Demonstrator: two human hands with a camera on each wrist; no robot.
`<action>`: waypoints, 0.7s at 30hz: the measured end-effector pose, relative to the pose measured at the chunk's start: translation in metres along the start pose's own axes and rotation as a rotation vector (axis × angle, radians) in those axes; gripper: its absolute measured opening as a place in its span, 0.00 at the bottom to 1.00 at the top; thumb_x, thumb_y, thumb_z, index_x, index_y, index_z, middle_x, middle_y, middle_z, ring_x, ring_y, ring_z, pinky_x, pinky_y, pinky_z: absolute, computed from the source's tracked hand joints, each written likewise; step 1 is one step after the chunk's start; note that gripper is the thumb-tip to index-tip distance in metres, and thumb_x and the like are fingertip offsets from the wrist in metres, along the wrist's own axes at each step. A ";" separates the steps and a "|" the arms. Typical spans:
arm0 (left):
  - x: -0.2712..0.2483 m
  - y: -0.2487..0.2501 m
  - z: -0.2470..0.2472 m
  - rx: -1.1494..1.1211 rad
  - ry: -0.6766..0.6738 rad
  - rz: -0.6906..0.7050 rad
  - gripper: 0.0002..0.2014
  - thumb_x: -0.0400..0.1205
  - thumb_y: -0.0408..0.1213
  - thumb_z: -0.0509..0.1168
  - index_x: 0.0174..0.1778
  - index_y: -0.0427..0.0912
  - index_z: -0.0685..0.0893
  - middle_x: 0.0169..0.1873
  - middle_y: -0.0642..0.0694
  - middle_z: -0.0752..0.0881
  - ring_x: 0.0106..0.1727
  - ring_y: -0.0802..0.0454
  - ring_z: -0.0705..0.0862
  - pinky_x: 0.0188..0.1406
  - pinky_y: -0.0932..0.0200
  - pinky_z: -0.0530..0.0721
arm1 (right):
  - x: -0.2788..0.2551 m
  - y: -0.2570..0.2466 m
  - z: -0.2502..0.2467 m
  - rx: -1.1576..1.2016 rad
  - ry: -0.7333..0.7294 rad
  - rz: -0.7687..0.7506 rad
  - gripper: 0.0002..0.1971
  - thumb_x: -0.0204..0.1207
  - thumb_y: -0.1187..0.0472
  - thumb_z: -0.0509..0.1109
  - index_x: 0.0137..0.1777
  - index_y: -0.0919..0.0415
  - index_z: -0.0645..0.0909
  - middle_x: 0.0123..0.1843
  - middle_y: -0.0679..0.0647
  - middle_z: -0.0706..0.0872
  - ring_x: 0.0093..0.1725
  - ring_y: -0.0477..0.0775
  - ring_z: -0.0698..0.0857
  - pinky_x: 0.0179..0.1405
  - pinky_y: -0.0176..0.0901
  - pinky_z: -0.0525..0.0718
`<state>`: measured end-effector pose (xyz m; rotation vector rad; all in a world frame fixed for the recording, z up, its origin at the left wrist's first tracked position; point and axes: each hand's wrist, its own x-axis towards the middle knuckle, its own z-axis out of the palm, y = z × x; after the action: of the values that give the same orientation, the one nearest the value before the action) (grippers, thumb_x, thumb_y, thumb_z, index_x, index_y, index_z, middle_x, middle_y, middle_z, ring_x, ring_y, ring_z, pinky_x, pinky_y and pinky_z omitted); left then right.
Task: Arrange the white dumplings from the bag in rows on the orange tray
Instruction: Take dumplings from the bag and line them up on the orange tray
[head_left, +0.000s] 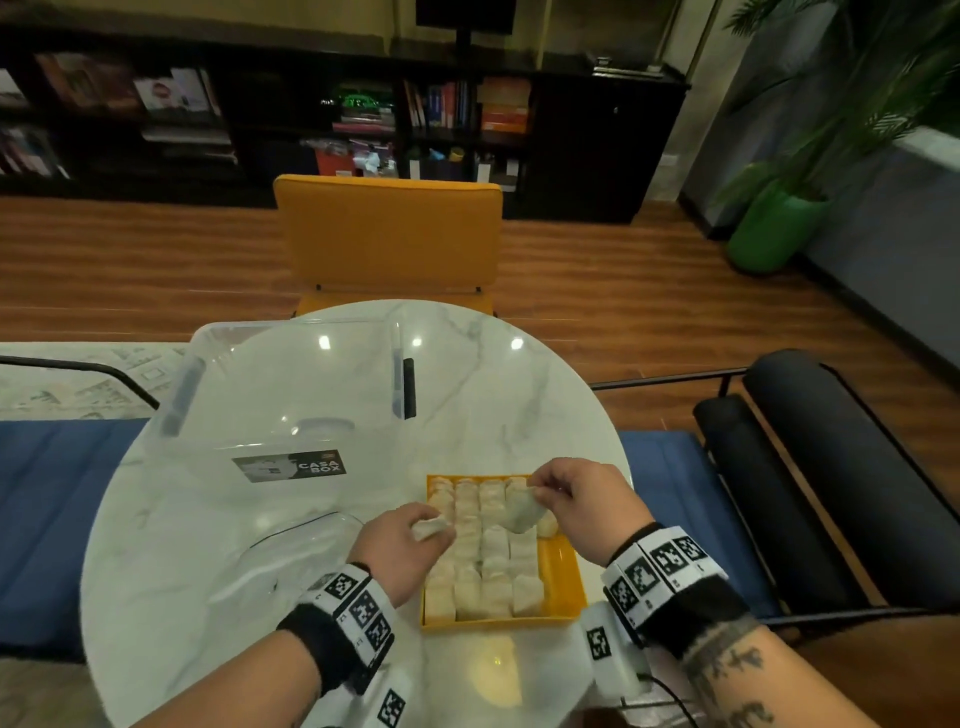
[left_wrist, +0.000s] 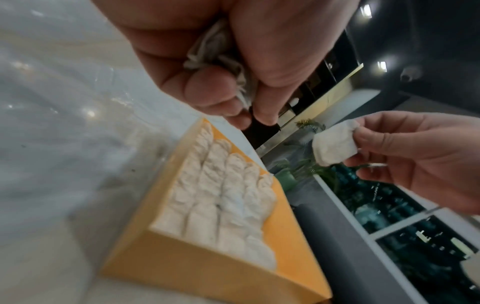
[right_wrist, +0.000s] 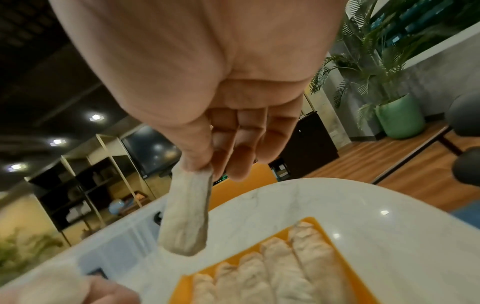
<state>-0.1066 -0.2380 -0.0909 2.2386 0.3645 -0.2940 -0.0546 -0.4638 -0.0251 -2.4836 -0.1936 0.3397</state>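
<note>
overhead, each hand pinches one dumpling: left hand (head_left: 402, 532) and right hand (head_left: 576, 496) above the orange tray (head_left: 563, 577).

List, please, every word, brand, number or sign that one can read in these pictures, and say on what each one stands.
"CASA BOX": on the dark label on the near wall of the clear plastic box.
Square black-and-white coded markers on both wristbands: patterns only, and the tiny characters beside them are too small to read.
Book spines on the far shelf: too blurred to read.
Wrist views: no readable text.
</note>
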 end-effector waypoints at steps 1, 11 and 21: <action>0.002 -0.003 0.002 0.063 0.021 -0.016 0.16 0.78 0.55 0.68 0.60 0.55 0.85 0.55 0.54 0.88 0.58 0.54 0.85 0.54 0.62 0.79 | 0.003 0.006 0.000 -0.028 -0.016 0.027 0.06 0.82 0.57 0.69 0.48 0.46 0.86 0.43 0.43 0.87 0.42 0.42 0.83 0.38 0.30 0.76; 0.010 -0.017 0.017 0.260 -0.046 -0.096 0.24 0.82 0.49 0.66 0.74 0.50 0.74 0.65 0.45 0.84 0.64 0.48 0.83 0.58 0.61 0.80 | 0.026 0.049 0.034 -0.510 -0.401 0.147 0.09 0.78 0.55 0.68 0.54 0.47 0.87 0.52 0.50 0.88 0.52 0.54 0.87 0.56 0.47 0.86; 0.014 -0.026 0.018 0.231 -0.091 -0.121 0.24 0.81 0.51 0.66 0.73 0.52 0.75 0.63 0.45 0.85 0.62 0.47 0.84 0.57 0.61 0.80 | 0.062 0.062 0.056 -0.550 -0.307 0.171 0.14 0.79 0.60 0.68 0.64 0.56 0.81 0.61 0.55 0.82 0.59 0.59 0.85 0.61 0.50 0.84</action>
<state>-0.1048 -0.2340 -0.1250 2.4229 0.4366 -0.5241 -0.0080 -0.4688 -0.1177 -2.9849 -0.2233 0.8373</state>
